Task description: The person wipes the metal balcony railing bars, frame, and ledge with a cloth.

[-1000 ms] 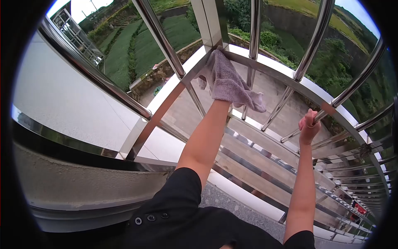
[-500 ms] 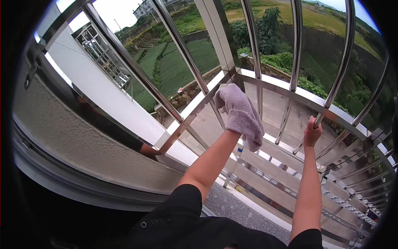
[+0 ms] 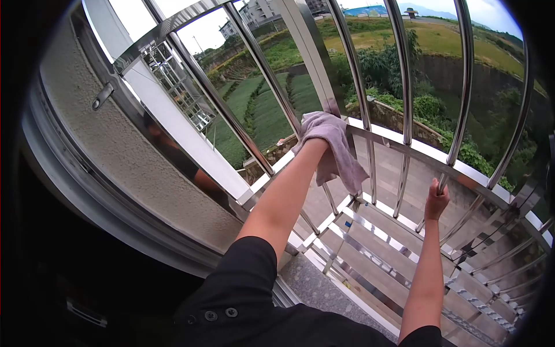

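A light purple cloth (image 3: 342, 151) lies over the metal rail at the corner of the railing, its loose end hanging down on the right. My left hand (image 3: 315, 146) is pressed to the rail with this cloth; the fingers are hidden under it. The square metal corner post (image 3: 310, 52) rises just behind the cloth. My right hand (image 3: 436, 202) is wrapped round a round steel bar (image 3: 462, 113), just below the horizontal rail (image 3: 413, 151).
Several steel bars stand in front of me, with slatted metal racks (image 3: 370, 248) below. To the left is a rough wall (image 3: 110, 139) with a window frame track. A grey stone sill (image 3: 324, 292) lies beneath me. Green fields (image 3: 272, 101) spread beyond the railing.
The view has tilted up and shifted. My left hand has pushed the cloth further against the corner post, and the cloth's end now spreads to the right. My right hand keeps its hold.
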The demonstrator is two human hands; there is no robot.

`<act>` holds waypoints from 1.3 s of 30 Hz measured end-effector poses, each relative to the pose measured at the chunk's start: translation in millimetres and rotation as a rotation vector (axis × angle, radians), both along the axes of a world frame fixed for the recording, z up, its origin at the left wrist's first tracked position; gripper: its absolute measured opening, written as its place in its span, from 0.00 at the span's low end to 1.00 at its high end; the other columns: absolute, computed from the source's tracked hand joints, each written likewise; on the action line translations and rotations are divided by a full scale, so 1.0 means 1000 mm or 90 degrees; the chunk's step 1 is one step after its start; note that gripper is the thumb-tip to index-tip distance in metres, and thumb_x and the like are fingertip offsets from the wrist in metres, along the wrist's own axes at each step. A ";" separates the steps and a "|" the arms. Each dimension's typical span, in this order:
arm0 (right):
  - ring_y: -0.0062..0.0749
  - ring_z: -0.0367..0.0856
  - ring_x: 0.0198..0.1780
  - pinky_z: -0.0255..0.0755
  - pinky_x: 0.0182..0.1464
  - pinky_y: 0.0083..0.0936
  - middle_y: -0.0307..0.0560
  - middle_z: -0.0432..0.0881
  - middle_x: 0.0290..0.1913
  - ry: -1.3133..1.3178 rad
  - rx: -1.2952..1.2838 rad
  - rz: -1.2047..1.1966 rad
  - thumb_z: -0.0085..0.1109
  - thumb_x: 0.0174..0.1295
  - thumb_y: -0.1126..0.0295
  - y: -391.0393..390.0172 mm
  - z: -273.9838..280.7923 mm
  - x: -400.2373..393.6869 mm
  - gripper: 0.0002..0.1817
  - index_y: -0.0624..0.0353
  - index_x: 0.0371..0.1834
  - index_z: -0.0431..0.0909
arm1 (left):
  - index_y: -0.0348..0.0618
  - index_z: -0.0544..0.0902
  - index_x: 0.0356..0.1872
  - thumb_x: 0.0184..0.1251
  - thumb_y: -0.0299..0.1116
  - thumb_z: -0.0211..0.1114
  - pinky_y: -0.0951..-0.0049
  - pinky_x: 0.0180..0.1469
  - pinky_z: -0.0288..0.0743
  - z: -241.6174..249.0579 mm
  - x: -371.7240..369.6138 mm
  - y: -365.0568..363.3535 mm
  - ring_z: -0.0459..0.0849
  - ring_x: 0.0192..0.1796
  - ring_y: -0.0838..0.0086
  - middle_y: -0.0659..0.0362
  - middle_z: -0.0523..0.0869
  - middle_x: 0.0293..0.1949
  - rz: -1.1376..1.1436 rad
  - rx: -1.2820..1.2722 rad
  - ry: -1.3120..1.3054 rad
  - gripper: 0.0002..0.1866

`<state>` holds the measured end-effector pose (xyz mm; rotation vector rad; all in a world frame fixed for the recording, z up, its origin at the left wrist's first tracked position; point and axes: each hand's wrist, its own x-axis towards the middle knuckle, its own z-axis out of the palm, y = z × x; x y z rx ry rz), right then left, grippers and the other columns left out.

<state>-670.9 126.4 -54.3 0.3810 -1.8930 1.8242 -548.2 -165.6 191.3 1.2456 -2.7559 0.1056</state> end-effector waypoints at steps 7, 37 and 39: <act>0.33 0.63 0.22 0.65 0.28 0.31 0.47 0.68 0.19 0.008 -0.036 0.000 0.58 0.64 0.64 -0.001 0.024 0.019 0.14 0.61 0.26 0.70 | 0.45 0.88 0.33 0.53 0.37 0.63 0.51 0.34 0.79 -0.032 0.002 -0.026 0.86 0.35 0.53 0.51 0.87 0.31 -0.241 -0.423 -0.180 0.11; 0.41 0.71 0.55 0.69 0.55 0.38 0.42 0.71 0.48 -0.080 0.684 -0.077 0.55 0.49 0.77 0.212 -0.167 0.151 0.18 0.51 0.46 0.74 | 0.47 0.85 0.49 0.58 0.48 0.60 0.61 0.51 0.76 -0.017 0.005 -0.025 0.83 0.52 0.55 0.49 0.85 0.48 -0.238 -0.189 -0.202 0.22; 0.42 0.68 0.58 0.68 0.58 0.38 0.44 0.68 0.50 -0.069 0.708 -0.076 0.55 0.49 0.78 0.210 -0.167 0.154 0.21 0.51 0.49 0.71 | 0.49 0.86 0.45 0.57 0.48 0.60 0.60 0.47 0.77 -0.014 0.004 0.009 0.84 0.48 0.55 0.49 0.86 0.44 -0.233 -0.324 -0.263 0.19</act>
